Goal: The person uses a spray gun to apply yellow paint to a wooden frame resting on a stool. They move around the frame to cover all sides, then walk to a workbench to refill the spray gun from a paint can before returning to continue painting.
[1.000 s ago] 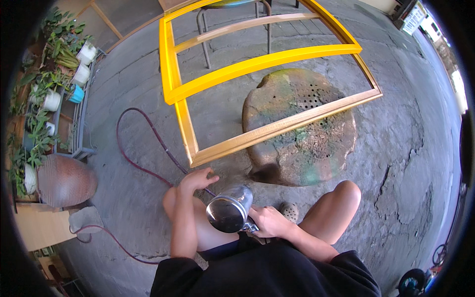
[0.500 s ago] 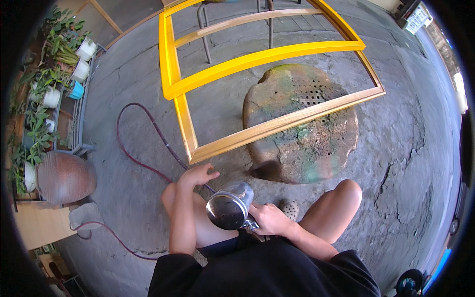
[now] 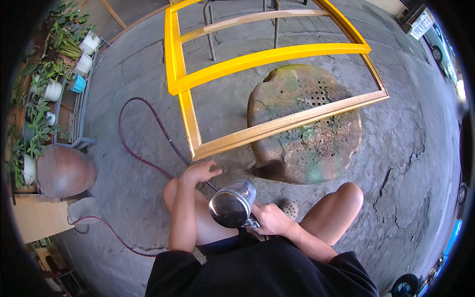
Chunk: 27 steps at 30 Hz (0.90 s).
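My right hand [image 3: 271, 219] is closed round the handle of a spray gun [image 3: 232, 204] with a shiny metal cup, held low in front of my body. My left hand [image 3: 200, 172] hangs loosely over my left knee with its fingers apart and nothing visible in it. A dark red hose [image 3: 129, 143] loops on the floor, passes beneath that hand and runs toward the spray gun. Beyond my hands stands a wooden frame [image 3: 269, 57], bright yellow on its upper bars, with a bare-wood lower rail [image 3: 292, 120]. Neither hand touches the frame.
A worn, paint-stained round stool [image 3: 307, 148] with a holed top stands behind the lower rail. Metal stool legs [image 3: 276, 32] show farther back. On the left are potted plants [image 3: 53, 90] on a rack and a large brown clay pot [image 3: 67, 171]. The concrete floor [image 3: 396, 148] is cracked.
The view has shifted slightly, so the frame and stool appear a little farther right. My hands and the spray gun hold nearly the same pose.
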Each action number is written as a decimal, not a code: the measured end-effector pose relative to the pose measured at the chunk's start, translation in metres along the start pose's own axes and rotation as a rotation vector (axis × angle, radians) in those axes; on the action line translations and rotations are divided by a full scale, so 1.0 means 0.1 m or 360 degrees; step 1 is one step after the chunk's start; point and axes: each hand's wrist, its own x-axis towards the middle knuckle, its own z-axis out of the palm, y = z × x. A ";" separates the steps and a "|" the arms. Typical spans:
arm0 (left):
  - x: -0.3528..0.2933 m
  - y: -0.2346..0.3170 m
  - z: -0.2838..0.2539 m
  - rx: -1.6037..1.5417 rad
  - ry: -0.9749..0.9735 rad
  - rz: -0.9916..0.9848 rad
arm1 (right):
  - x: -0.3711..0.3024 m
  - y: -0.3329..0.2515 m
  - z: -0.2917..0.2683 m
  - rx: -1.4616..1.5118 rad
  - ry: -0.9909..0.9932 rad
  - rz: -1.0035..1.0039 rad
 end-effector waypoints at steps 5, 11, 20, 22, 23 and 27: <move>0.00 0.01 0.00 0.0045 0.0019 0.0023 | -0.01 -0.03 -0.02 0.0015 0.0023 -0.0022; -0.05 0.05 -0.06 -0.0053 -0.0056 -0.0046 | -0.01 -0.09 -0.09 0.0041 0.0034 -0.0009; 0.01 0.02 -0.03 -0.0035 -0.0081 -0.0097 | -0.04 -0.06 -0.08 0.0061 0.0082 -0.0021; 0.01 0.04 -0.04 -0.0033 -0.0084 -0.0112 | -0.04 -0.06 -0.09 0.0054 0.0050 0.0006; -0.01 0.04 -0.04 -0.0033 -0.0084 -0.0130 | -0.04 -0.06 -0.09 0.0058 0.0024 0.0021; -0.01 0.09 -0.04 0.0017 -0.0058 -0.0130 | -0.06 -0.06 -0.12 0.0060 0.0053 -0.0003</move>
